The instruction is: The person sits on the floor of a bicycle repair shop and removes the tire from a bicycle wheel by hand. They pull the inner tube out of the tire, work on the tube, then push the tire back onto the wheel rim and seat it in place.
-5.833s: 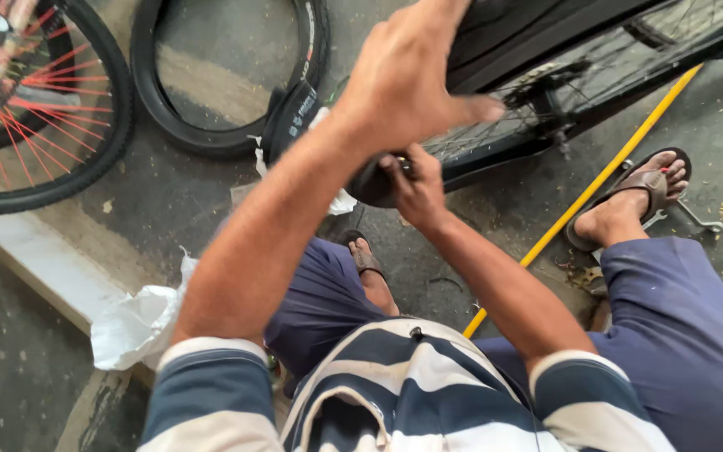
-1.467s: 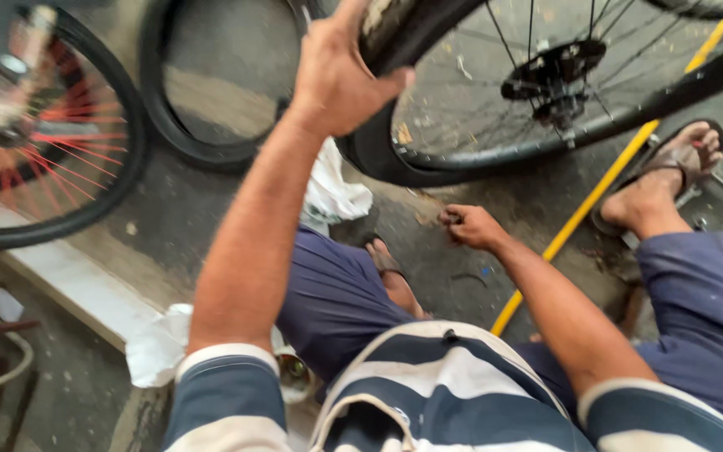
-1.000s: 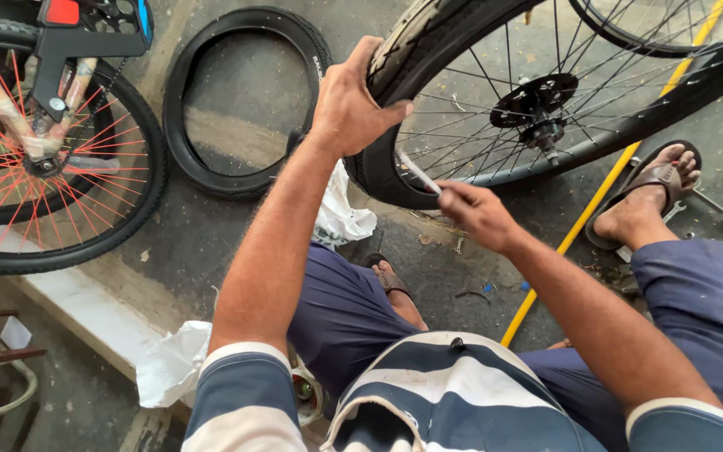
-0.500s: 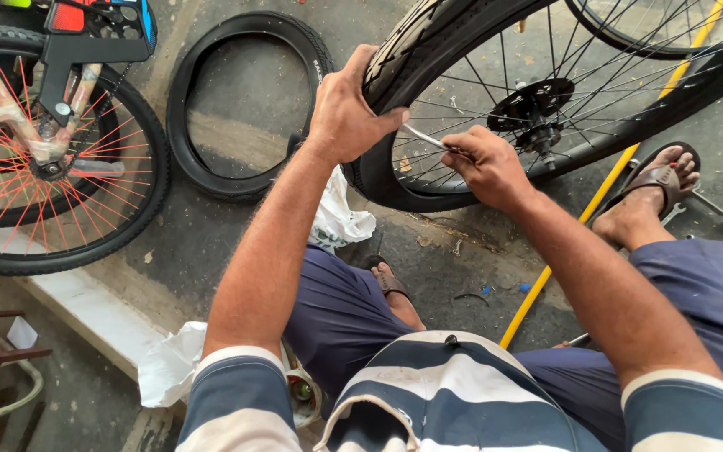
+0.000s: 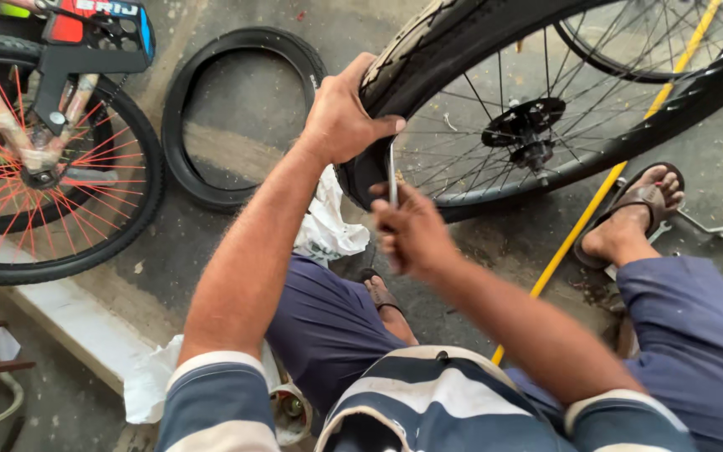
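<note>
Lowered toward six o'clock, the right hand [image 5: 412,230] now grips a metal lever [image 5: 392,172] upright; left hand [image 5: 345,113] clasps the tyre [image 5: 428,38] at twelve

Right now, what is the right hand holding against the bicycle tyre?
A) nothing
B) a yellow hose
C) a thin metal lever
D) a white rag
C: the right hand grips a thin metal lever that stands upright with its tip at the edge of the tyre, just below the left hand clamped on the tread.

Left hand [image 5: 340,117] grips the black tyre [image 5: 428,38]; right hand [image 5: 412,230] holds a metal lever [image 5: 392,172].
</note>
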Demonstrator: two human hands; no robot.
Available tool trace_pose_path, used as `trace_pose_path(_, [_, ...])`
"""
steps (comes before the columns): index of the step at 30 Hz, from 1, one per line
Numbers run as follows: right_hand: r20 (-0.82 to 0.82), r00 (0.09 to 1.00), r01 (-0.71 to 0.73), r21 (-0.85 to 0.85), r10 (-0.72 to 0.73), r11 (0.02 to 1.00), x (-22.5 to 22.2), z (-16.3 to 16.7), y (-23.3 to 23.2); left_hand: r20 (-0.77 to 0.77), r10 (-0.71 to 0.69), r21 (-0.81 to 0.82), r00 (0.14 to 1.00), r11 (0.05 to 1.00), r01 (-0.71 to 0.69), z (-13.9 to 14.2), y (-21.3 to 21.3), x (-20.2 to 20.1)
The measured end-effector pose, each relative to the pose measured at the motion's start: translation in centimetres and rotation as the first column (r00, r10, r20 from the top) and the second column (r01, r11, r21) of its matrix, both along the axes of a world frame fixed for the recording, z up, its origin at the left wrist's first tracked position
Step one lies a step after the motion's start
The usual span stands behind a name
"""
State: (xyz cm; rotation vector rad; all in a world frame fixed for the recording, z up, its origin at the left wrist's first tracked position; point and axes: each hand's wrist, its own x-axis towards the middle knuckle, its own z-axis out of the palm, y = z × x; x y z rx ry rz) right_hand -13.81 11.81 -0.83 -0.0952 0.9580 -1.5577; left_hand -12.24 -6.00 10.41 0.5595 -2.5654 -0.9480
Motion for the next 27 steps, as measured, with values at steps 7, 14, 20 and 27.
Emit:
trace_pose_path(7, [0.444,0.828,0.476,-0.236,-0.342,0.847,6.9,4.4,-6.3,0.105,-0.004,-0.036,0.994,0.999,0.007,0.6,2.1,-1.5])
trace_pose_path(14, [0.254,0.908,0.397,-0.279,-0.332,0.874,8.4,0.1,-5.9,-0.025,0.003,-0.051,1.0,0.999,-0.004,0.0,3.8,-1.0])
trace_pose_path(20, [0.161,0.987,0.073,-0.335,-0.019,0.939,8.7,-5.1,-5.4,-0.039,-0.044,-0.038,0.998,0.998,0.042,-0.4,3.1,-1.0])
trace_pose_path(27, [-0.583,0.789,0.212,-0.042,-0.196,0.976,1.2,-12.9,3.2,0.013,-0.009,-0.068,1.0,0.998,0.01,-0.8,3.1,-1.3])
